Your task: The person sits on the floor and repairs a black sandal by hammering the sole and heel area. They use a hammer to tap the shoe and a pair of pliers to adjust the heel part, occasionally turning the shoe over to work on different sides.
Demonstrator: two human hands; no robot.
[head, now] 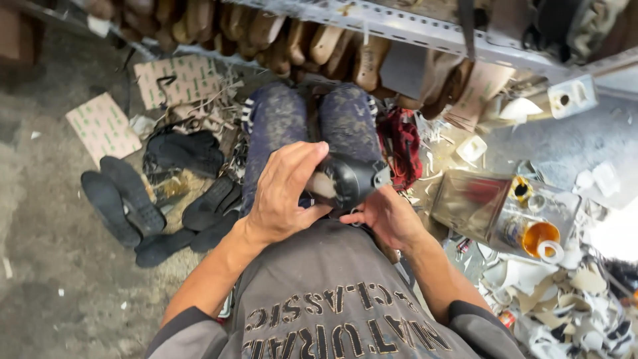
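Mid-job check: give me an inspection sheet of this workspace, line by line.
Surface: grey floor, dusty, scraps scattered.
Job's things: black shoe held over the lap, between both hands.
Clutter: black soles lying left; metal tin and orange-capped container right; pale offcuts piled lower right; red cloth beside the knee.
Grippers: left hand grips the shoe from above; right hand supports it from below.
Cables: nothing seen.
Surroundings: metal shelf rail overhead with wooden shoe lasts; cardboard sheets on the floor.
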